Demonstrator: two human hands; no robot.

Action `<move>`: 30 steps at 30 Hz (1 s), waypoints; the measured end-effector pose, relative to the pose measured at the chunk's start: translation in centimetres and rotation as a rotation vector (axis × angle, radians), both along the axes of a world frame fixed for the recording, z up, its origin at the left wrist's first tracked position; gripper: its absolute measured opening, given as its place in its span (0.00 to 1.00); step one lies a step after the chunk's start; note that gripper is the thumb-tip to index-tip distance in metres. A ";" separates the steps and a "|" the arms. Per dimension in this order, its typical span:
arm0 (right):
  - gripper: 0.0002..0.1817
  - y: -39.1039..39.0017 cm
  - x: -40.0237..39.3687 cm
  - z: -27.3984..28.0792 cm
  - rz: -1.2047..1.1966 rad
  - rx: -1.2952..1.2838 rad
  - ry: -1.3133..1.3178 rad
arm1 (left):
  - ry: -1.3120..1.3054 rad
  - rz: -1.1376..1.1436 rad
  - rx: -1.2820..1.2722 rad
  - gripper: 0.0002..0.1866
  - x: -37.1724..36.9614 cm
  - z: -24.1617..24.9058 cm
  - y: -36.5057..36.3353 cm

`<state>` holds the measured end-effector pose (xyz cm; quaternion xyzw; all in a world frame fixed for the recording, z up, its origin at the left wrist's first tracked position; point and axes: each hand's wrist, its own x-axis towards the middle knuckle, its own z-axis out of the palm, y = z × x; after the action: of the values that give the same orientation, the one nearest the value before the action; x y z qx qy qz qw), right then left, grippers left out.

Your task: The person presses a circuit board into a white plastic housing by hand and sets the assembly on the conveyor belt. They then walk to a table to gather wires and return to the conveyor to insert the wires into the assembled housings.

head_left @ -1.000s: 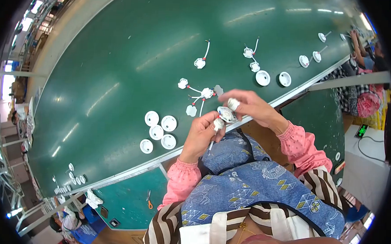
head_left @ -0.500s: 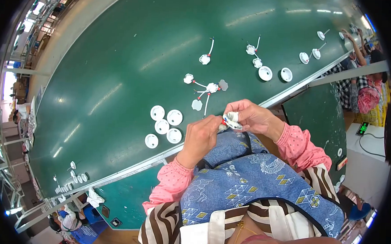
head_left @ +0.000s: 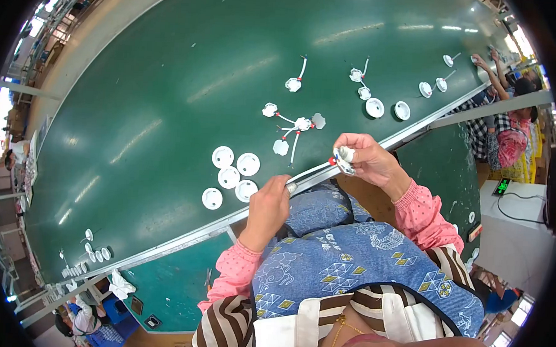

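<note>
My right hand (head_left: 373,162) pinches a small white round part (head_left: 345,162) with a red piece at its left side, held just above the table's near edge. From the red piece a white wire (head_left: 312,171) runs left to my left hand (head_left: 269,204), whose fingers are closed around its far end. Beyond my hands, similar white parts with wires and red pieces, such as a wired part (head_left: 302,124), lie on the green table. Several white round caps (head_left: 229,177) sit close together left of my left hand.
The green table (head_left: 170,88) has a metal edge running diagonally below my hands. Two white cups (head_left: 374,107) and more wired parts lie farther right. Co-workers' hands (head_left: 481,63) are at the far right. Scissors (head_left: 209,278) lie on a lower surface.
My hands have moved apart. My left hand went left and down along the wire, stretching it; my right hand rose slightly to the right with the white part.
</note>
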<state>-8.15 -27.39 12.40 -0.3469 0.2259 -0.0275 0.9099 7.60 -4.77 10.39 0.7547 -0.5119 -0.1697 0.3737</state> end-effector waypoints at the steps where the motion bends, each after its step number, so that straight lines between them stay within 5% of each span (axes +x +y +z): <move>1: 0.10 0.1 -0.1 0.1 0.011 -0.009 0.014 | -0.068 0.013 0.021 0.14 0.0 -0.1 0.4; 3: 0.11 0.3 0.0 -0.3 0.028 -0.035 0.041 | -0.197 0.050 0.084 0.15 -0.5 -0.4 1.0; 8: 0.10 0.8 0.5 -1.0 0.079 -0.123 0.092 | -0.024 -0.174 0.125 0.19 -1.8 -3.5 4.7; 12: 0.09 0.1 0.5 -3.5 0.129 -0.052 0.048 | 0.162 -0.060 -0.086 0.15 -1.1 -4.8 5.3; 14: 0.08 0.0 0.6 -3.0 0.022 -0.081 0.014 | -0.037 0.015 0.036 0.13 2.3 -5.9 4.8; 17: 0.07 -0.3 0.2 -3.0 -0.075 -0.077 0.000 | -0.640 0.053 0.424 0.37 7.7 -9.0 3.7; 22: 0.09 2.0 -0.6 -2.1 -0.275 -0.148 0.104 | -0.557 -0.060 0.562 0.49 12.0 -16.5 0.1; 27: 0.06 0.7 -3.1 -2.6 -0.345 -0.145 0.062 | -0.607 -0.110 0.660 0.34 11.2 -16.3 -1.5; 30: 0.07 1.1 -3.7 -3.9 -0.388 -0.100 0.067 | -0.582 -0.109 0.551 0.37 10.5 -17.2 -1.5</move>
<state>-11.80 -26.31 8.53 -0.3422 0.3171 -0.2019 0.8611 18.09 -6.31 -6.83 0.8149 -0.5708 -0.0992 -0.0127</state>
